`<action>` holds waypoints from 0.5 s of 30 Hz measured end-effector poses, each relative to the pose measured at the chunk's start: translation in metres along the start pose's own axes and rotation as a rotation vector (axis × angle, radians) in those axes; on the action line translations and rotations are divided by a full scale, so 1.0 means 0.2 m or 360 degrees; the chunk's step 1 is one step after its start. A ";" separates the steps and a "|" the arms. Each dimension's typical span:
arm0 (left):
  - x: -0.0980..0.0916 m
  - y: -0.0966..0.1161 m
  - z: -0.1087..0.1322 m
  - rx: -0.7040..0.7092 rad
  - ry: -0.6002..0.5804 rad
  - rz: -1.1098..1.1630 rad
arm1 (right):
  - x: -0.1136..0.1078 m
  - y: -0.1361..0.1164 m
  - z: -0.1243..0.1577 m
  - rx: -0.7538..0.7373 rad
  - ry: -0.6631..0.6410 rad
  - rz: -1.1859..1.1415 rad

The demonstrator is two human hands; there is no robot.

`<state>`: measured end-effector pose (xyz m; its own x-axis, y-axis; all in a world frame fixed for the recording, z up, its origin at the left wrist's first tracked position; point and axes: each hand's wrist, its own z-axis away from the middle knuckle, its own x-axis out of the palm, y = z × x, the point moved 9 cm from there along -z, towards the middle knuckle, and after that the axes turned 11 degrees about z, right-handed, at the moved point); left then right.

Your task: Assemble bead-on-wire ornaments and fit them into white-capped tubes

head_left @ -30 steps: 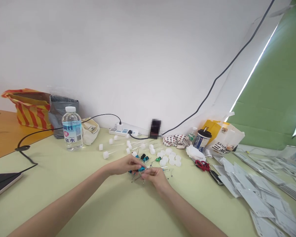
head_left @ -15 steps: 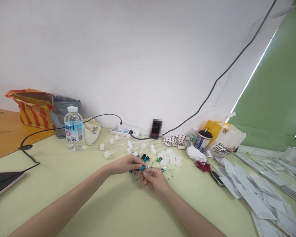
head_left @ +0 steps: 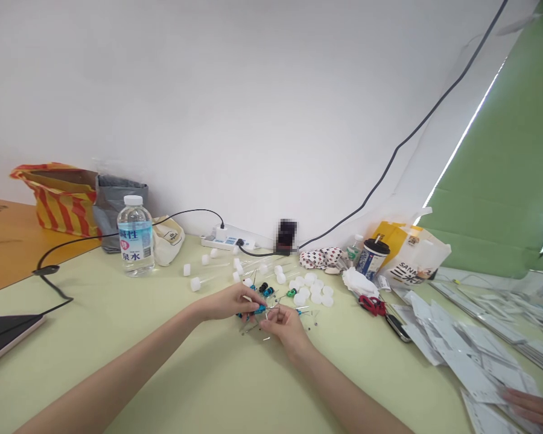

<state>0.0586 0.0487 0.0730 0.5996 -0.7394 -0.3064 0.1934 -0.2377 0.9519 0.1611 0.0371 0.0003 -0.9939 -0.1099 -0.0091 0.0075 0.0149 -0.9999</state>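
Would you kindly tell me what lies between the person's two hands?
A small blue wire-lead component lies between the left hand and the right hand, close at their fingertips, as the head view shows.

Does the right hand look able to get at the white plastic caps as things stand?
Probably yes: the right hand sits just short of the white plastic caps, with only a small green component beside the way. It is working at a blue component.
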 end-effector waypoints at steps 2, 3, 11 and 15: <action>-0.01 -0.01 0.00 -0.0014 0.0016 -0.0005 | 0.00 -0.01 0.00 0.0004 0.0004 0.0031; -0.01 -0.01 0.00 -0.0025 0.0009 -0.0009 | 0.00 -0.01 0.01 0.0006 0.0008 0.0051; -0.10 -0.11 -0.01 -0.0142 0.0304 -0.0286 | -0.03 -0.04 0.02 0.0019 0.0124 0.0488; -0.11 -0.08 -0.01 0.0012 0.0397 -0.0742 | -0.05 -0.03 0.03 -0.0013 0.0204 0.0565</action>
<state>0.0443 0.0693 0.0647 0.6183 -0.3817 -0.6870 0.4784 -0.5108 0.7143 0.1721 0.0322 0.0056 -0.9354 0.0289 -0.3525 0.3534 0.0380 -0.9347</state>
